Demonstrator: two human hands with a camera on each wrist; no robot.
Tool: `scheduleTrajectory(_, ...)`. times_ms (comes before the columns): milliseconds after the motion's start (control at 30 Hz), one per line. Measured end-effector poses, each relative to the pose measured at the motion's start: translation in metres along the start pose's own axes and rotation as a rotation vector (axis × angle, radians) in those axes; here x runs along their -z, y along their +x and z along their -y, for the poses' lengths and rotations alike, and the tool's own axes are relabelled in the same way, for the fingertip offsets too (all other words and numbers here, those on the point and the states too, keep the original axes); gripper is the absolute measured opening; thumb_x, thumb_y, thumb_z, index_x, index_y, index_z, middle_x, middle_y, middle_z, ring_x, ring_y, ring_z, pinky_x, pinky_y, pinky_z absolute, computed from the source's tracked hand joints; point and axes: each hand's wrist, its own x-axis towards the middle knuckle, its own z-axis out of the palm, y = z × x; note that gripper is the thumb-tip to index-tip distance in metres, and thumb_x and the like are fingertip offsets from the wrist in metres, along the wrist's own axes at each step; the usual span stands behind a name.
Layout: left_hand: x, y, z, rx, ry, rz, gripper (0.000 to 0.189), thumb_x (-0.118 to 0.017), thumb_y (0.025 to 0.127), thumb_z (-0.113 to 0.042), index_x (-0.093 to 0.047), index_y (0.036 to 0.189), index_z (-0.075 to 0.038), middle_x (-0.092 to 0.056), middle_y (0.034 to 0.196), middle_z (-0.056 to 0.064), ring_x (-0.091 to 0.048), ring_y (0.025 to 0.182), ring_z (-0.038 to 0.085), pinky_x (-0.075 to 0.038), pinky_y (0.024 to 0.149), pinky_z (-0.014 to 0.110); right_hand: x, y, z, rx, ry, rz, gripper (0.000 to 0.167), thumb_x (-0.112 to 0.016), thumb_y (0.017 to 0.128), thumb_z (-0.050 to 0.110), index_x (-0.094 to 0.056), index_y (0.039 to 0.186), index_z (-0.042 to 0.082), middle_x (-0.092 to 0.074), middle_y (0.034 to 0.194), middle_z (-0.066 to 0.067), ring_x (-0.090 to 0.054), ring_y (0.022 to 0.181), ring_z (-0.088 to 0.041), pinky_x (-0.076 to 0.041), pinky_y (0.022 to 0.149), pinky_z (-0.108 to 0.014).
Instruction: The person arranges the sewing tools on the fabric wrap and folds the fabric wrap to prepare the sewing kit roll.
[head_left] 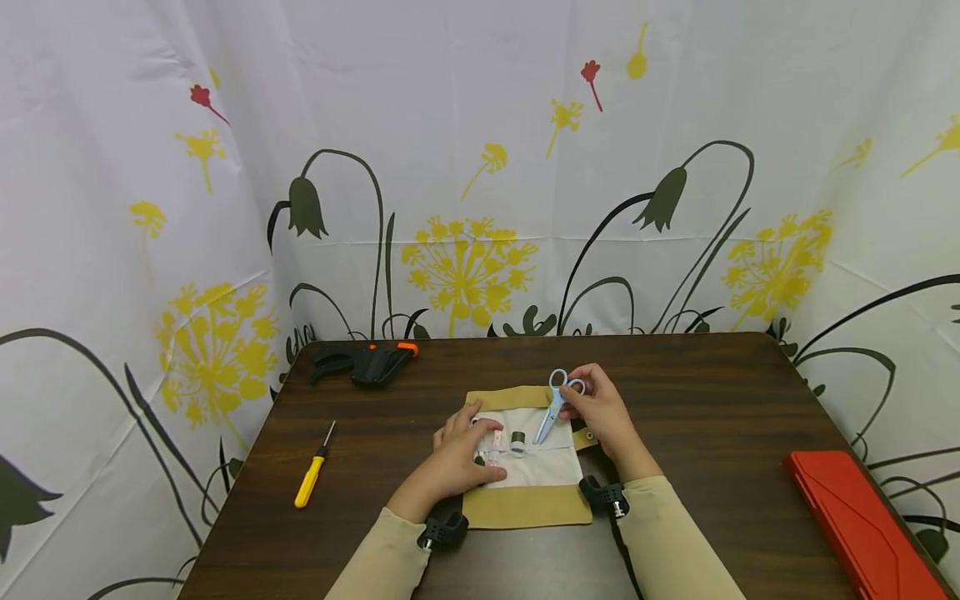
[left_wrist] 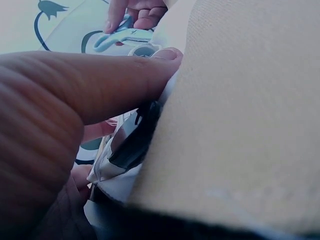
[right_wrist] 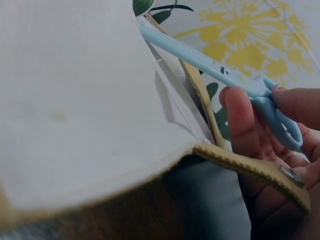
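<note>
An unfolded cloth pouch (head_left: 527, 507) with tan ends and white lining lies on the table. My left hand (head_left: 455, 458) holds its left side; in the left wrist view the thumb (left_wrist: 125, 80) lies over the pocket, fingers partly hidden behind. Small items sit in the pocket beside that thumb, among them a dark piece (left_wrist: 135, 145). My right hand (head_left: 603, 412) pinches light blue scissors (right_wrist: 200, 61) by the handle loops, their blades pointing down over the white lining. A dark green and white spool (head_left: 517, 442) lies between the hands. A tan snap strap (right_wrist: 250, 165) sticks out near the right hand.
On the left of the dark wooden table (head_left: 697, 408) lies a yellow-handled screwdriver (head_left: 310, 480). Behind it is a black tool with orange tips (head_left: 367, 364). A red case (head_left: 862, 525) lies at the right edge. A flower-patterned curtain (head_left: 480, 108) hangs behind.
</note>
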Motion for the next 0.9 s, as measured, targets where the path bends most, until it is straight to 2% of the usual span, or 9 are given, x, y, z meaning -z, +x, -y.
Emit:
scheduleTrajectory(300, 0.0012, -0.0009, -0.0010, -0.006, -0.001, -0.005, 0.065, -0.094, 0.086, -0.035, -0.065, 0.143, -0.023, -0.020, 0.181, 0.019, -0.016, 0.165, 0.049, -0.012, 0.125, 0.074, 0.0011, 0.0002, -0.0045, -0.029, -0.071, 0.104, 0.036, -0.065, 0.109, 0.008, -0.058, 0.145, 0.006, -0.058, 0.117, -0.018, -0.076, 0.091, -0.021, -0.067, 0.080, -0.034)
scheduleTrajectory(533, 0.0019, -0.0009, -0.0022, 0.004, 0.002, 0.001, 0.065, -0.093, 0.086, -0.036, -0.065, 0.144, -0.023, -0.019, 0.181, 0.019, -0.015, 0.165, 0.048, -0.011, 0.127, 0.074, 0.0004, -0.0006, -0.0035, -0.067, -0.113, 0.163, 0.041, -0.062, 0.112, 0.016, -0.056, 0.153, 0.011, -0.062, 0.121, -0.019, -0.080, 0.091, -0.023, -0.067, 0.082, -0.034)
scheduleTrajectory(700, 0.0025, -0.0019, -0.0029, -0.006, -0.001, 0.004, 0.063, -0.093, 0.087, -0.034, -0.065, 0.142, -0.026, -0.019, 0.181, 0.019, -0.015, 0.165, 0.049, -0.010, 0.126, 0.074, -0.0009, -0.0014, -0.0018, -0.079, -0.093, 0.169, 0.035, -0.059, 0.114, 0.015, -0.053, 0.148, 0.009, -0.067, 0.114, -0.018, -0.081, 0.088, -0.024, -0.067, 0.080, -0.036)
scheduleTrajectory(900, 0.0025, -0.0021, -0.0037, -0.007, -0.021, 0.003, 0.060, -0.093, 0.087, -0.035, -0.066, 0.140, -0.028, -0.019, 0.181, 0.020, -0.013, 0.165, 0.050, -0.009, 0.126, 0.075, -0.0023, -0.0023, -0.0007, -0.125, -0.147, 0.188, 0.029, -0.057, 0.114, 0.015, -0.064, 0.142, 0.010, -0.069, 0.117, -0.014, -0.079, 0.087, -0.021, -0.067, 0.079, -0.032)
